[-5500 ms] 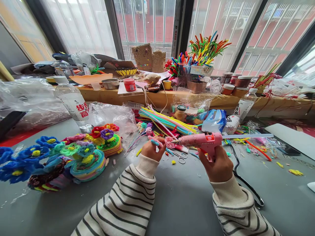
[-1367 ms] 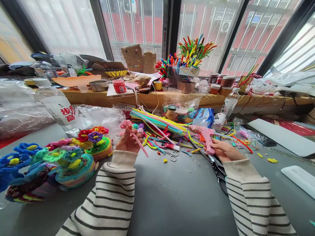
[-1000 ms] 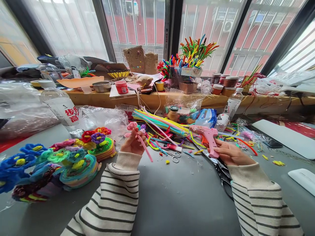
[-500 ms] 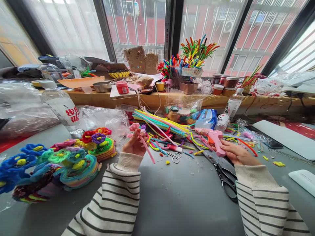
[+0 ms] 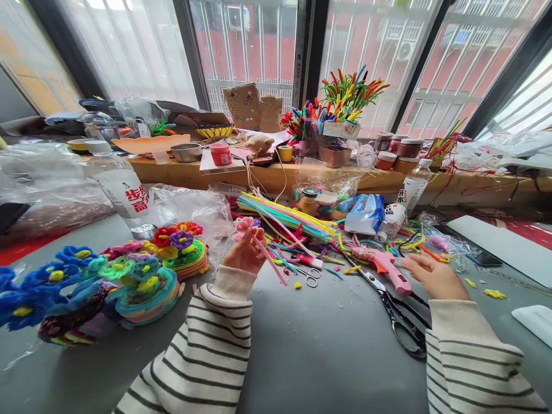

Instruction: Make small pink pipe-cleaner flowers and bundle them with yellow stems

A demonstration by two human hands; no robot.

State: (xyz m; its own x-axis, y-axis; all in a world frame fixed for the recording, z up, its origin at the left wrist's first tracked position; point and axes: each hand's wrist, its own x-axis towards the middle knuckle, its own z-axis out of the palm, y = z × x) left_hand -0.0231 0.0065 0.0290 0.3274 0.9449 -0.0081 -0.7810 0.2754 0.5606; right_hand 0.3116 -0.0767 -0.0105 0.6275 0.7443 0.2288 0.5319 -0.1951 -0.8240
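Observation:
My left hand (image 5: 246,252) pinches a pink pipe cleaner (image 5: 272,263), whose tail hangs down to the right. Fuzzy pink loops (image 5: 244,224) show above its fingertips; the fingers partly hide how they join. A pink hot glue gun (image 5: 383,265) with an orange trigger lies across the blades of large black-handled scissors (image 5: 399,322). Just right of the gun's back end is my right hand (image 5: 429,277), its fingers stretched out and not around the handle. Whether its fingertips touch the gun's back end, I cannot tell.
Pipe-cleaner flowers (image 5: 56,276) and round coiled pieces (image 5: 149,296) stand at left. A bundle of pipe cleaners (image 5: 284,215), small scissors (image 5: 311,278) and scraps lie mid-table. Water bottles (image 5: 118,184), a blue packet (image 5: 364,214) and a phone (image 5: 485,257) surround them.
My right hand has let go of the glue gun's handle and drawn off to its right; the gun now rests lower. My left hand still holds the pink pipe cleaner. The view has shifted slightly.

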